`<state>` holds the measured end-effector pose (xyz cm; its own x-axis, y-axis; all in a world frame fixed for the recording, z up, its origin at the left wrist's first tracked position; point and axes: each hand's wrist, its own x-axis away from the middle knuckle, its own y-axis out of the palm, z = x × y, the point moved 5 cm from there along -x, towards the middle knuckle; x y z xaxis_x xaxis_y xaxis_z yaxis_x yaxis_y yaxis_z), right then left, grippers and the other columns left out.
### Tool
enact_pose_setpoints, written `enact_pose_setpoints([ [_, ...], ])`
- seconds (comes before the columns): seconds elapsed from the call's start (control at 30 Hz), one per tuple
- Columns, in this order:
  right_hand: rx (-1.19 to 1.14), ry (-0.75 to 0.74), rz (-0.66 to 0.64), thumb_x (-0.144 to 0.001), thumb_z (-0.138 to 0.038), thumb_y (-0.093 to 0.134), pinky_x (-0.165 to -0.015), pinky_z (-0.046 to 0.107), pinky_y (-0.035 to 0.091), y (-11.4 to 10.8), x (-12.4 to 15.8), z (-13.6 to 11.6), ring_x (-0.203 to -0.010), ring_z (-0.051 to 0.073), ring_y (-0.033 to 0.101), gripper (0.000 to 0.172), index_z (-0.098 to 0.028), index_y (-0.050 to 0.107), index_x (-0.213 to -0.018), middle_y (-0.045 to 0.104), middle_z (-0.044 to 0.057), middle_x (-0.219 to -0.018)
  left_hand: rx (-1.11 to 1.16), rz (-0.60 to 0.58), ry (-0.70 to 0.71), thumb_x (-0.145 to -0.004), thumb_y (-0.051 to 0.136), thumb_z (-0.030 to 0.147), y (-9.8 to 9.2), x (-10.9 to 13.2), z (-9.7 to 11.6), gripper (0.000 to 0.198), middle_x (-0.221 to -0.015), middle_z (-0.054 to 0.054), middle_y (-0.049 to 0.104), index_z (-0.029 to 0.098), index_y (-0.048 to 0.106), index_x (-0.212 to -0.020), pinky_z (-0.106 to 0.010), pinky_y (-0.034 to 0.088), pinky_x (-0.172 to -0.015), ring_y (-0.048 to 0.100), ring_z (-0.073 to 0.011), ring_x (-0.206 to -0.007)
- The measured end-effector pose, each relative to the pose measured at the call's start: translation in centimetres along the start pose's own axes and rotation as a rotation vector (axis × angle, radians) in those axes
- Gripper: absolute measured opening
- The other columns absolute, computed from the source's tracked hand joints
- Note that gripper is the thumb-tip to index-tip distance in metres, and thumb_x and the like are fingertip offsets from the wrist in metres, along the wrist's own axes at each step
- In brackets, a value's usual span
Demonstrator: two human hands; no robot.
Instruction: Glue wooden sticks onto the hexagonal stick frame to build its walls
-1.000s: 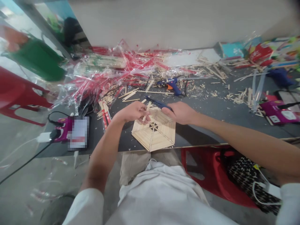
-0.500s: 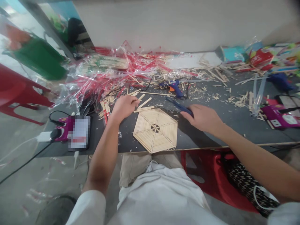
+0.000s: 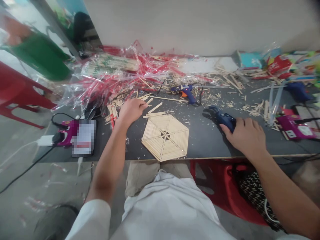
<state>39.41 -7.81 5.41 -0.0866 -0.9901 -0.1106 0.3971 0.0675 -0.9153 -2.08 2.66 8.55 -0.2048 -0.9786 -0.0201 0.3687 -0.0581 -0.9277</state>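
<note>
Head view is looking down on a grey worktop (image 3: 205, 148) littered with wood offcuts (image 3: 252, 108), where a hexagonal stick frame (image 3: 165, 138) is lying flat near the front edge, between the two hands and touching neither. The left hand (image 3: 132, 110) is reaching just past the frame's upper left side, its fingers (image 3: 141, 105) bunching beside loose craft sticks (image 3: 154, 114); its grip is drawing to a point, but whether it is pinching a stick is too small to tell. The right hand (image 3: 243, 135) is resting on the worktop to the right of the frame, lying over the end of blue-handled cutters (image 3: 222, 119), whose black jaws are pointing away from the person; the hand is hiding how firmly that grip is closing, so whether it is holding them cannot be told. Farther off, a blue hot glue gun (image 3: 187, 94) is lying among the scraps, and torn plastic wrap (image 3: 112, 75) is heaping up against the wall (image 3: 200, 26). For clean work with cutters like these, pinning each stick flat against the worktop and squaring the jaws across it looks like the sound approach, with offcuts kept off the frame.
</note>
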Motion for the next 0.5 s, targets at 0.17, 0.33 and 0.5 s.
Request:
enact_pose_setpoints([
  [0.17, 0.065, 0.057, -0.029, -0.105, -0.052, 0.053, -0.088, 0.041, 0.049, 0.3, -0.1, -0.4, -0.109, 0.04, 0.068, 0.055, 0.0, 0.064, -0.12, 0.069, 0.026, -0.115, 0.028, -0.022, -0.054, -0.095, 0.065, 0.032, -0.1, 0.0, -0.3, 0.023, -0.097, -0.008, 0.083, 0.024, 0.085, -0.102, -0.037, 0.046, -0.078, 0.072, -0.027, -0.09],
  [0.33, 0.042, 0.08, -0.038, -0.106, -0.051, 0.047, -0.093, 0.046, 0.052, 0.4, -0.1, -0.3, -0.112, 0.043, 0.069, 0.062, 0.003, 0.058, -0.134, 0.069, 0.028, -0.12, 0.065, -0.002, -0.056, -0.093, 0.07, 0.032, -0.3, 0.0, -0.4, 0.02, -0.097, -0.008, 0.083, 0.024, 0.085, -0.101, -0.036, 0.049, -0.081, 0.071, -0.0254, -0.09],
  [0.5, -0.191, -0.076, 0.004, -0.104, -0.041, 0.047, -0.098, 0.055, 0.05, -1.7, -1.3, -1.6, -0.122, 0.051, 0.062, 0.055, 0.002, 0.062, -0.135, 0.063, 0.037, -0.134, 0.069, 0.096, -0.061, -0.093, 0.068, 0.032, -0.2, -0.3, -0.7, 0.019, -0.087, -0.009, 0.081, 0.024, 0.085, -0.098, -0.037, 0.049, -0.078, 0.069, -0.0244, -0.08],
])
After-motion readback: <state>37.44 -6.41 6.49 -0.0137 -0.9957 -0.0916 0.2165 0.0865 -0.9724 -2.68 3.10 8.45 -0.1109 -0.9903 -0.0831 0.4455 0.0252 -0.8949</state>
